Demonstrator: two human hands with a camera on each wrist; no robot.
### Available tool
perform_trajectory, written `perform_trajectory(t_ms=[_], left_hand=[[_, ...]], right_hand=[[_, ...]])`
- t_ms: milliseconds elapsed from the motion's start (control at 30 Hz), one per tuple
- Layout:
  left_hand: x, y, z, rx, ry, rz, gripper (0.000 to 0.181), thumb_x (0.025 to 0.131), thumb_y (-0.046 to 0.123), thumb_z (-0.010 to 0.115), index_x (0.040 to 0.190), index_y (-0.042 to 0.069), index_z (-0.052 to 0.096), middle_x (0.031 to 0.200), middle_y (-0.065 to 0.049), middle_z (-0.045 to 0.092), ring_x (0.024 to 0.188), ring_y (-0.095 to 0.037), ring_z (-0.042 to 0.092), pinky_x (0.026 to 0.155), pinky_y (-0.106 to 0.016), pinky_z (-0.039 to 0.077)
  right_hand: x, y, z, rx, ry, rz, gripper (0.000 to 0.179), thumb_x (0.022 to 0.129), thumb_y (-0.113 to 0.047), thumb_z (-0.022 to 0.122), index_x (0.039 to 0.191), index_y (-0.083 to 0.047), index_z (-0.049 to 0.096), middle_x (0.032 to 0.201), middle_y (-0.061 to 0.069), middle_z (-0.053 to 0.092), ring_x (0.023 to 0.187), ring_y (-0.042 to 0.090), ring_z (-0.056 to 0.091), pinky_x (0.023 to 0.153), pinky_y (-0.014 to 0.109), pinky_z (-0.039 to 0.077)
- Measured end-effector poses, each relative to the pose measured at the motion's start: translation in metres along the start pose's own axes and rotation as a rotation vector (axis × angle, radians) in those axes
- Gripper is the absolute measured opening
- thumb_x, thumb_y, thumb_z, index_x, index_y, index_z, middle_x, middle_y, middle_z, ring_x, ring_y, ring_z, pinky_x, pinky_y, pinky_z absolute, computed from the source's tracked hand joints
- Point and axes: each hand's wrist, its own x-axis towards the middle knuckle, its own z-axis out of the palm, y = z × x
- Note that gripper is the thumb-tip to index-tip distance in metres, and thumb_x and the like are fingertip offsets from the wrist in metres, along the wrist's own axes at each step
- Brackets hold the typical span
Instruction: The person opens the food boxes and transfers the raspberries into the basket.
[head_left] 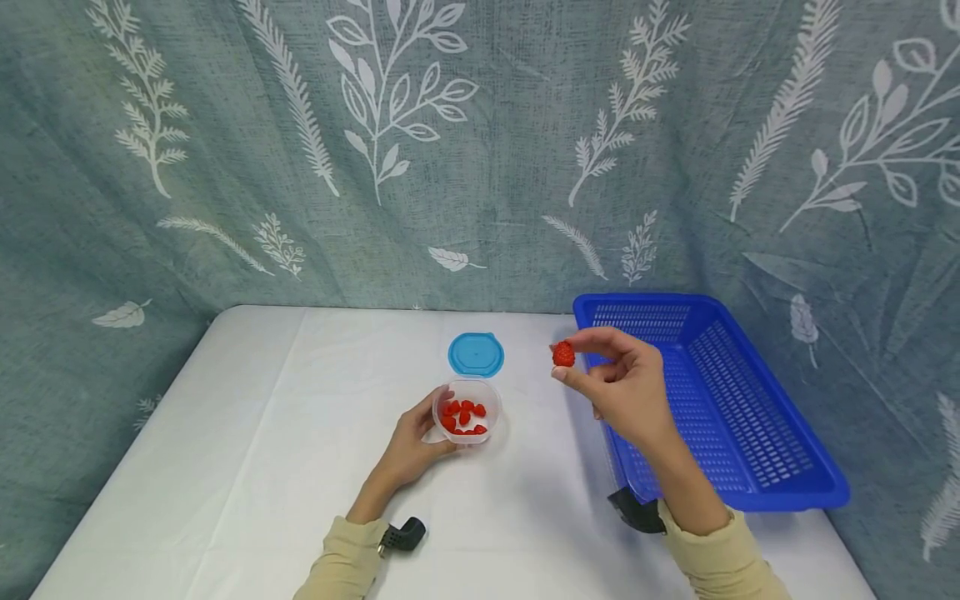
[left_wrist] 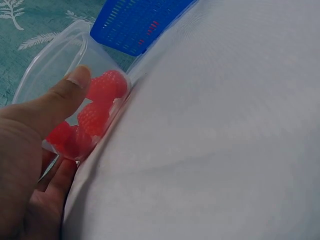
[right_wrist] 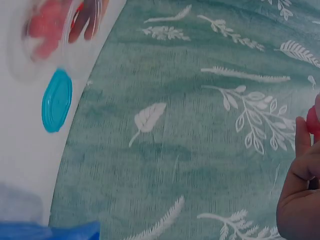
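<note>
My right hand (head_left: pixel 632 390) pinches a single red raspberry (head_left: pixel 563 354) between thumb and fingertips, raised near the left side of the blue basket. In the right wrist view that raspberry (right_wrist: pixel 312 120) shows at the right edge, partly covered by the fingers. My left hand (head_left: pixel 408 448) grips a small clear plastic container (head_left: pixel 496 406) from its left side, thumb and fingers around the wall. Several raspberries (head_left: pixel 448 422) lie inside it; the left wrist view shows raspberries (left_wrist: pixel 94 119) through the clear wall, below the thumb. The container's mouth is uncovered.
A round blue lid (head_left: pixel 476 355) lies flat on the white-covered table (head_left: pixel 300 433), just behind the container. At the right stands a large blue mesh basket (head_left: pixel 780 417). Red spots show through its mesh in the left wrist view. A green leaf-patterned cloth (head_left: pixel 510 150) hangs behind.
</note>
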Motion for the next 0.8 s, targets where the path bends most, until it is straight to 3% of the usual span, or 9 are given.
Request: perform_trajectory(t_ms=[67,133,200,300,500,667,800], left_hand=[[-0.001,0.011,-0.001,0.003,0.0,-0.007,0.086,0.077,-0.009,0.081,0.152,-0.003,0.041,0.15,-0.025,0.05,0.145,-0.04,0.041,0.118,-0.051,0.035],[-0.001,0.013,-0.001,0.008,-0.002,-0.016,0.087,0.077,-0.009,0.081,0.153,-0.004,0.039,0.15,-0.026,0.049,0.146,-0.04,0.04,0.119,-0.051,0.035],[-0.001,0.009,-0.002,0.002,-0.003,-0.009,0.087,0.076,-0.008,0.082,0.153,-0.003,0.04,0.15,-0.025,0.05,0.145,-0.039,0.04,0.118,-0.051,0.035],[0.003,-0.007,-0.001,0.0,-0.008,-0.005,0.09,0.077,-0.005,0.084,0.155,0.002,0.04,0.151,-0.021,0.05,0.146,-0.036,0.04,0.119,-0.05,0.035],[0.003,-0.008,-0.001,0.0,-0.019,-0.008,0.089,0.078,0.002,0.086,0.155,0.009,0.042,0.15,-0.015,0.053,0.146,-0.03,0.043,0.119,-0.044,0.037],[0.002,-0.007,-0.002,0.033,-0.019,-0.023,0.088,0.079,0.004,0.085,0.155,0.01,0.042,0.15,-0.013,0.054,0.145,-0.029,0.044,0.118,-0.041,0.038],[0.002,-0.008,-0.002,0.036,-0.019,-0.011,0.088,0.079,0.003,0.085,0.155,0.008,0.041,0.15,-0.015,0.053,0.145,-0.031,0.043,0.118,-0.044,0.038]], right_hand=[[0.007,0.001,-0.009,-0.007,0.012,0.011,0.032,0.078,0.013,0.079,0.107,0.005,0.07,0.094,-0.004,0.077,0.037,0.01,0.043,0.031,0.024,0.041],[0.014,0.004,-0.018,-0.018,0.024,0.025,0.031,0.079,0.011,0.08,0.108,0.004,0.07,0.095,-0.004,0.077,0.037,0.011,0.045,0.032,0.024,0.043],[0.021,0.007,-0.026,-0.028,0.038,0.035,0.031,0.08,0.008,0.08,0.109,0.002,0.071,0.097,-0.005,0.077,0.039,0.012,0.049,0.034,0.023,0.044],[0.029,0.014,-0.04,-0.01,0.056,0.055,0.031,0.082,0.005,0.08,0.111,-0.001,0.072,0.101,-0.006,0.077,0.043,0.011,0.057,0.035,0.022,0.045],[0.045,0.034,-0.062,0.017,0.109,0.063,0.032,0.085,0.003,0.078,0.116,-0.004,0.073,0.1,-0.008,0.077,0.045,0.008,0.061,0.035,0.02,0.042],[0.057,0.053,-0.076,-0.109,0.144,-0.013,0.033,0.085,0.008,0.076,0.117,0.006,0.07,0.094,-0.015,0.076,0.042,0.004,0.057,0.035,0.018,0.041],[0.059,0.055,-0.079,-0.243,0.155,-0.09,0.03,0.083,0.013,0.075,0.113,0.015,0.068,0.092,-0.015,0.073,0.048,-0.001,0.06,0.038,0.015,0.04]])
